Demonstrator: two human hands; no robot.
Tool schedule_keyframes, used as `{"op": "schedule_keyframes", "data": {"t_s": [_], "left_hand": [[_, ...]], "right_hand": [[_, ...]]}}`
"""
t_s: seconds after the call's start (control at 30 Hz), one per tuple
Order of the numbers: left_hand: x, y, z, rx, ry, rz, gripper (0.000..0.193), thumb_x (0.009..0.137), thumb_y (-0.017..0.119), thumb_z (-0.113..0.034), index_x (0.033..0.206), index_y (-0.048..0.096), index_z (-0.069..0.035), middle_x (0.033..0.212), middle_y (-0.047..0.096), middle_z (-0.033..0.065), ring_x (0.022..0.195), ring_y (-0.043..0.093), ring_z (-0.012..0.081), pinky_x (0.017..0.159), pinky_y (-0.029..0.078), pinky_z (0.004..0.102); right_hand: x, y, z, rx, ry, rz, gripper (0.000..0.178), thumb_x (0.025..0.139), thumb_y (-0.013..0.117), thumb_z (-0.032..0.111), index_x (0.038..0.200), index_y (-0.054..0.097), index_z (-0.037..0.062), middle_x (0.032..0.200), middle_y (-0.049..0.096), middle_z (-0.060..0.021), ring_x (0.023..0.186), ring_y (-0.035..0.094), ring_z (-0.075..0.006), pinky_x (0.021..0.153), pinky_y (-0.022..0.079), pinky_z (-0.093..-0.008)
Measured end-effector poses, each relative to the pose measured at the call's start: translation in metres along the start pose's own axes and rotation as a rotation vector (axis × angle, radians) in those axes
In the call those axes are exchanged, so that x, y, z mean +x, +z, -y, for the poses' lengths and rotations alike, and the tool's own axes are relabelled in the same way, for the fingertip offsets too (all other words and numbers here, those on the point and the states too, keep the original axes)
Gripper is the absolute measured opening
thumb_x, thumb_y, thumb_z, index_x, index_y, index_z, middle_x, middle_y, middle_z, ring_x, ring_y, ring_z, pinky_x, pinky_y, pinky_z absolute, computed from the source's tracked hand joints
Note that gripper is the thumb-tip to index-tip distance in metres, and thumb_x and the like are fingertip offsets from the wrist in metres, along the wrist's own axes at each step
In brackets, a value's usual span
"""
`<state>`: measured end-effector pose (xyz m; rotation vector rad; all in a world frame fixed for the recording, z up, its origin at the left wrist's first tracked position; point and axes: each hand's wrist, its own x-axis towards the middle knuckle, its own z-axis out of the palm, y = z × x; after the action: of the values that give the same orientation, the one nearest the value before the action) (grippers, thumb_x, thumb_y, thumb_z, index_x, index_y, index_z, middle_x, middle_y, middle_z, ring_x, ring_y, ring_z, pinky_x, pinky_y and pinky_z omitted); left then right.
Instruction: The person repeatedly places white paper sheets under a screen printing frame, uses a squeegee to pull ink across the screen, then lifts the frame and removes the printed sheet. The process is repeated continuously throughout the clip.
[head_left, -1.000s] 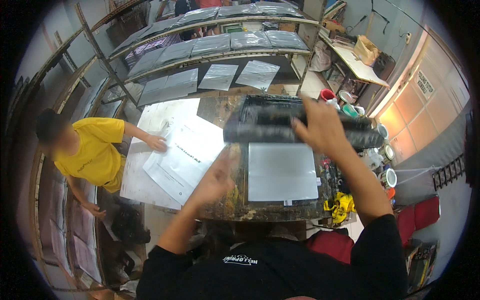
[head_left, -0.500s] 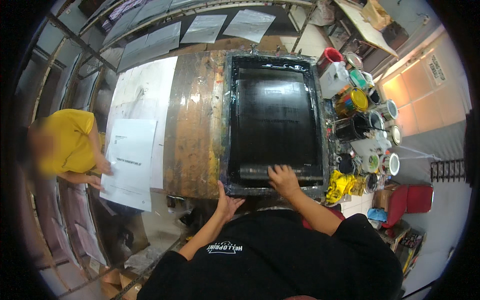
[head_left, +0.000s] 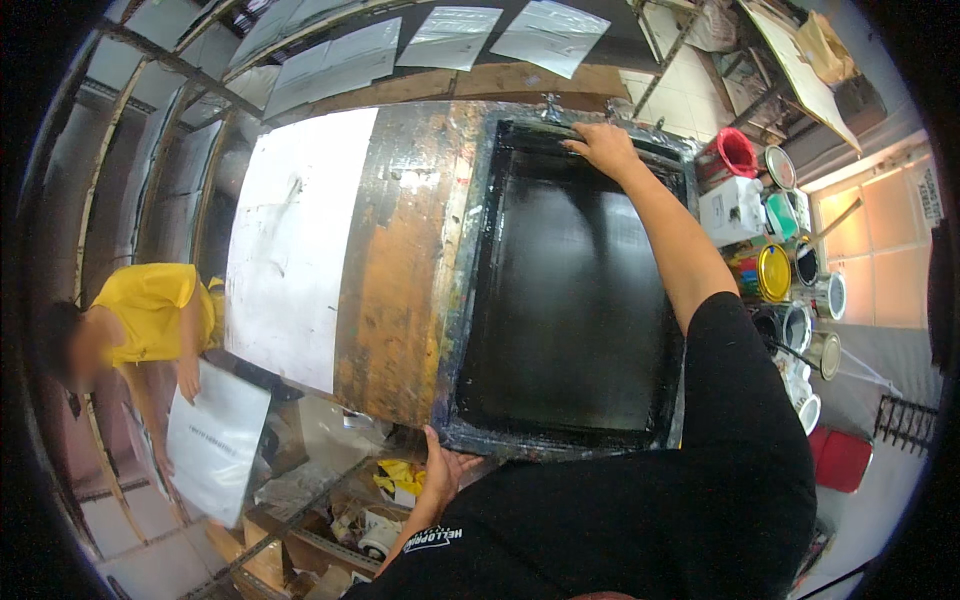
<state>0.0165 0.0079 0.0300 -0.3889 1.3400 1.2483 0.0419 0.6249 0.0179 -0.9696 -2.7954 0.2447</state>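
Observation:
A dark-framed printing screen (head_left: pixel 470 330), its mesh coated with black ink, lies on the worktable in front of me. At its far end my right hand (head_left: pixel 607 150) grips a squeegee (head_left: pixel 540 140), a dark bar set across the screen and largely lost against the ink. My right arm reaches over the screen's right side. Down at the near left corner, my left hand (head_left: pixel 446 470) holds the frame's edge, thumb on top and fingers lower along the near side.
Left of the screen are a stained brown board strip (head_left: pixel 390 280) and a white sheet (head_left: pixel 295 240). A person in yellow (head_left: pixel 150 310) holds a printed sheet (head_left: pixel 215 440) beside a rack. Paint cans (head_left: pixel 772 272) crowd the right side. Several sheets (head_left: pixel 450 38) lie beyond the table.
My right hand has moved with the squeegee from the screen's near end to its far end. My left hand stays at the corner. The person in yellow has taken the printed sheet off the table.

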Motion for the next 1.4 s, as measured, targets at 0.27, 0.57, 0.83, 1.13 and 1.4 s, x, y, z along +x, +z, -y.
{"op": "schedule_keyframes", "data": {"t_s": [0.27, 0.57, 0.83, 1.13, 1.4], "left_hand": [[-0.011, -0.014, 0.007, 0.054, 0.13, 0.113, 0.099, 0.096, 0.026, -0.079, 0.156, 0.019, 0.0, 0.148, 0.044, 0.0276, 0.13, 0.053, 0.0444, 0.104, 0.048, 0.0545], [-0.052, 0.004, -0.038, 0.034, 0.349, 0.467, 0.095, 0.099, 0.026, -0.074, 0.141, 0.026, 0.011, 0.136, 0.049, 0.0368, 0.132, 0.051, 0.0476, 0.11, 0.044, 0.0566], [-0.042, 0.064, -0.032, 1.17, 1.097, 0.31, 0.093, 0.1, 0.03, -0.071, 0.156, 0.02, 0.003, 0.155, 0.024, 0.0381, 0.149, 0.018, 0.048, 0.117, 0.006, 0.0648], [0.075, 0.031, 0.051, 1.908, 1.164, -0.117, 0.119, 0.084, 0.029, -0.091, 0.16, 0.021, 0.001, 0.164, 0.009, 0.0333, 0.155, -0.004, 0.0444, 0.11, -0.017, 0.0744], [0.039, 0.091, -0.003, 1.596, 1.378, -0.01, 0.079, 0.09, 0.066, -0.056, 0.139, 0.052, 0.005, 0.145, 0.054, 0.0224, 0.142, 0.043, 0.0371, 0.116, 0.018, 0.0657]], "right_hand": [[-0.117, 0.012, 0.078, -0.086, -0.083, -0.081, 0.037, 0.089, 0.068, 0.045, 0.103, 0.061, 0.0107, 0.095, 0.068, -0.013, 0.092, 0.069, -0.0354, 0.069, 0.055, -0.0503], [-0.363, -0.161, 0.276, 0.075, 0.03, 0.17, 0.04, 0.092, 0.066, 0.041, 0.105, 0.057, 0.0044, 0.097, 0.06, -0.0164, 0.096, 0.063, -0.0371, 0.078, 0.054, -0.0499], [-0.316, -0.257, 0.292, -0.193, -0.04, -0.475, 0.032, 0.084, 0.067, 0.035, 0.096, 0.064, 0.0054, 0.087, 0.059, -0.0121, 0.092, 0.057, -0.031, 0.091, 0.037, -0.0509], [-0.255, -0.321, 0.272, -0.144, -0.058, -0.535, 0.034, 0.089, 0.063, 0.033, 0.1, 0.068, 0.0011, 0.083, 0.062, -0.0147, 0.089, 0.06, -0.0336, 0.09, 0.038, -0.0483], [-0.211, -0.359, 0.254, -0.142, -0.065, -0.506, 0.035, 0.09, 0.062, 0.034, 0.097, 0.068, 0.0004, 0.082, 0.065, -0.0158, 0.084, 0.062, -0.0346, 0.084, 0.038, -0.0469]]}}
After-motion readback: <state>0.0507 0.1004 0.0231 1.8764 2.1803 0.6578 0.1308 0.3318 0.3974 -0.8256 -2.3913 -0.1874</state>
